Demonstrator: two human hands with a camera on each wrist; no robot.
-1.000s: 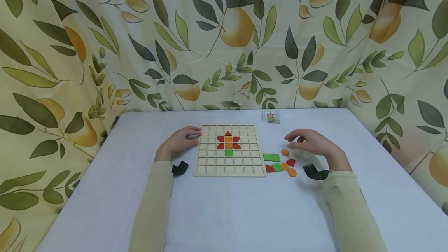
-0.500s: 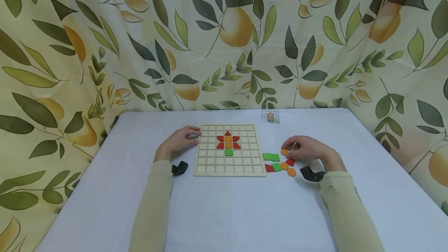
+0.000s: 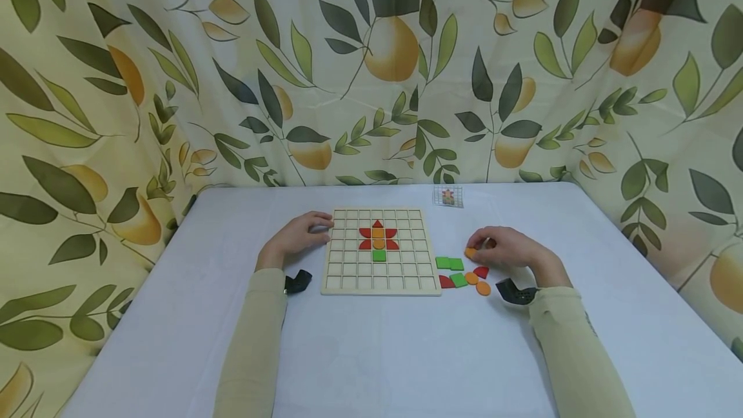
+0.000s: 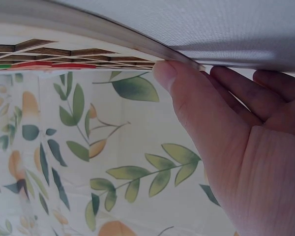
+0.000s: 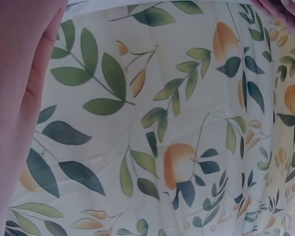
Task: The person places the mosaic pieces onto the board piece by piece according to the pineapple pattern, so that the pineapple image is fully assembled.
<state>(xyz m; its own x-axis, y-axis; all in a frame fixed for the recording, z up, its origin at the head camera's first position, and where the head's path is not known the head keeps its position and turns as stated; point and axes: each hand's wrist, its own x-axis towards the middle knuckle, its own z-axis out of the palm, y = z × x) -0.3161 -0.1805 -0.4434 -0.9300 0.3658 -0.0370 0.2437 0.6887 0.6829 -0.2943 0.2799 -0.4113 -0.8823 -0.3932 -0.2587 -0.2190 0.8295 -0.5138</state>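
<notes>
A small flat orange round piece (image 3: 470, 253) is pinched at the fingertips of the right hand (image 3: 506, 248), just above the desk (image 3: 371, 353), right of the wooden grid board (image 3: 380, 251).

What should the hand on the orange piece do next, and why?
Probably lift the orange disc clear of the table: the right hand already pinches it beside the loose pieces, while the left hand rests against the wooden grid board.

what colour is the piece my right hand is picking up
Orange: the round piece pinched by your right hand shows best in the head view.
</notes>
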